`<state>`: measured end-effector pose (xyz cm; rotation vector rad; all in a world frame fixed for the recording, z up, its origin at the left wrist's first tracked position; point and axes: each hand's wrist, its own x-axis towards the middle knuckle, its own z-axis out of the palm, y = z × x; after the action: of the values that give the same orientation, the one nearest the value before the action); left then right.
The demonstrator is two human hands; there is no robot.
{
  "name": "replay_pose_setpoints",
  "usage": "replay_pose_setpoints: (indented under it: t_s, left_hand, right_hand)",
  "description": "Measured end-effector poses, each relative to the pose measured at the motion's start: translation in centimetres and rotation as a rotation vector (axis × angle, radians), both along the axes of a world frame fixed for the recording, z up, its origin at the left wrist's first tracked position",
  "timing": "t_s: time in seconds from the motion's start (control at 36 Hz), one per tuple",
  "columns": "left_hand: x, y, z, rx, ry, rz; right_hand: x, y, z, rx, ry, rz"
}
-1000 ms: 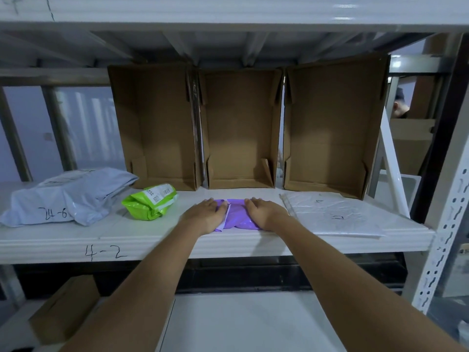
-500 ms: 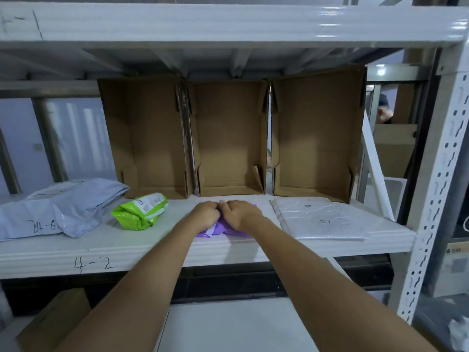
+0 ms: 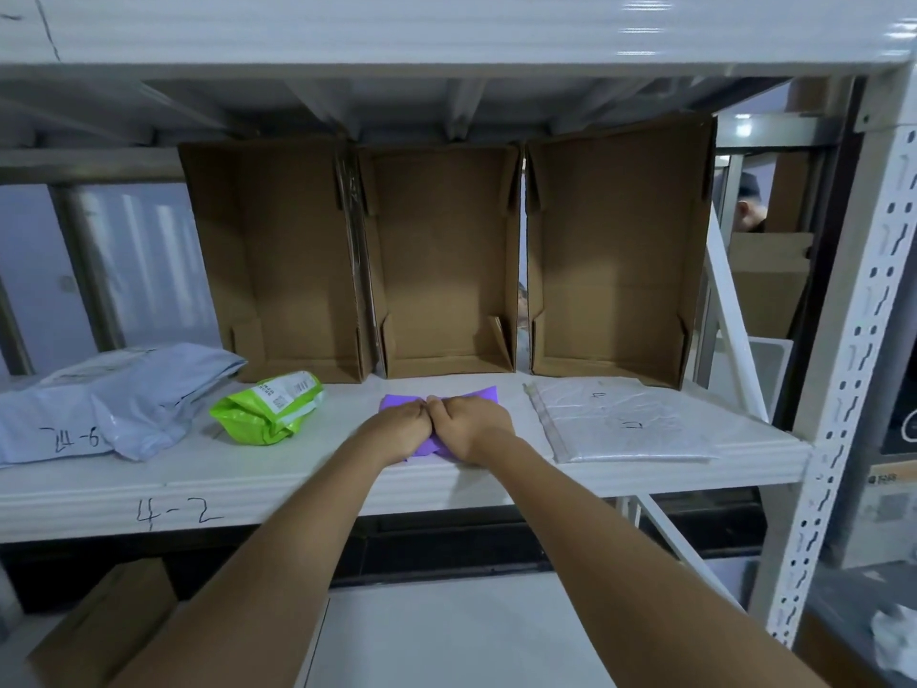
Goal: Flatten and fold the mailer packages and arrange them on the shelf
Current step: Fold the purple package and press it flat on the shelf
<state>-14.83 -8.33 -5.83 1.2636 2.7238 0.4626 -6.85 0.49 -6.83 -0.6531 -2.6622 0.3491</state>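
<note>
purple mailer [image 3: 484,393] | centre of frame, flat on shelf [image 3: 149,484] front edge | left hand [image 3: 404,427] and right hand [image 3: 469,427] fisted, knuckles touching, pressing it down | judged: light, limp, slick film; best taken by its free far corners

Single head view, looking forward and slightly down, close to shelf [image 3: 149,489] front edge.
</note>
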Motion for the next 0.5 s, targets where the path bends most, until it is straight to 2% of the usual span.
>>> replay_pose_setpoints:
  t_s: [0.11, 0.19, 0.31, 0.39, 0.5]
  left_hand:
    - [-0.1, -0.2, -0.3, -0.006, 0.086, -0.038]
    - [-0.5, -0.4, -0.2, -0.009, 0.169, -0.06]
    - [-0.7, -0.6, -0.2, 0.006, 0.118, -0.033]
    - [-1.2, -1.4, -0.2, -0.035, 0.091, -0.007]
    - [-3.0, -2.1, -0.9, -0.093, 0.173, 0.018]
  right_hand:
    - [0.2, 0.2, 0.0, -0.012, -0.024, 0.017]
    - [0.9, 0.6, 0.4, -0.099, -0.06, 0.03]
    - [2.7, 1.9, 0.7, -0.186, -0.118, 0.008]
    - [3.7, 2.8, 0.7, -0.17, -0.149, -0.006]
    - [3.5, 3.8, 0.2, -0.09, -0.204, -0.031]
